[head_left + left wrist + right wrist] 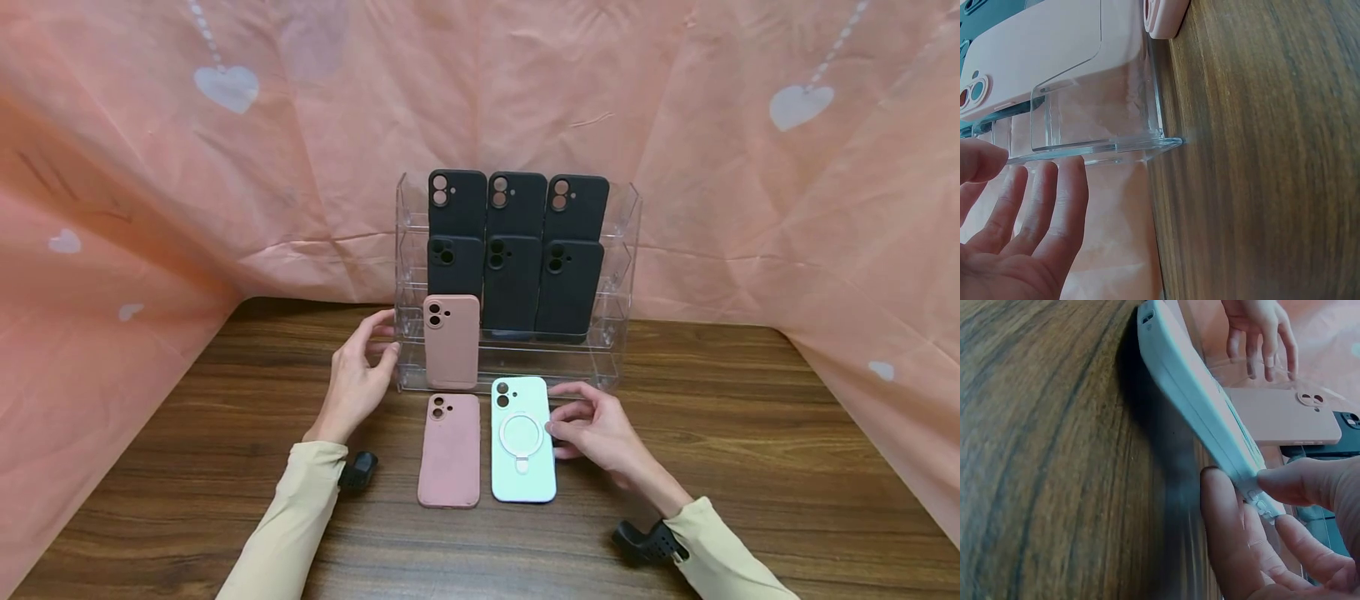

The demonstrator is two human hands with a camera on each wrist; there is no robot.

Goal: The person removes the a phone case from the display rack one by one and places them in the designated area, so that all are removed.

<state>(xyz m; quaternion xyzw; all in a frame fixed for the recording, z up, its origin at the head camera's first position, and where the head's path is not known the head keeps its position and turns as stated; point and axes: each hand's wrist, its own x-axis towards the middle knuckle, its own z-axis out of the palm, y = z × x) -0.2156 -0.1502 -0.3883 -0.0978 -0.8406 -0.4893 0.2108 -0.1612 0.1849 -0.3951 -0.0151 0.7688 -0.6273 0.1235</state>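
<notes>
A mint green phone case (pixel 522 479) with a pale ring on its back is pinched at its right edge by my right hand (pixel 596 429). Thumb and fingers take opposite faces of the mint case (pixel 1191 394) in the right wrist view, where it is tilted with one end raised off the table. A clear tiered rack (pixel 540 362) stands at the back; my left hand (pixel 360 379) touches its left side with fingers extended. In the left wrist view, the fingertips (pixel 1072 172) meet the rack's side panel (pixel 1097 149). A pink case (pixel 452 350) leans in the rack's low tier.
Another pink case (pixel 448 458) lies on the wooden table (pixel 712 400), left of the mint one. Several black cases (pixel 516 204) fill two upper tiers of the rack. A pink cloth (pixel 525 83) with white hearts hangs behind and along both sides.
</notes>
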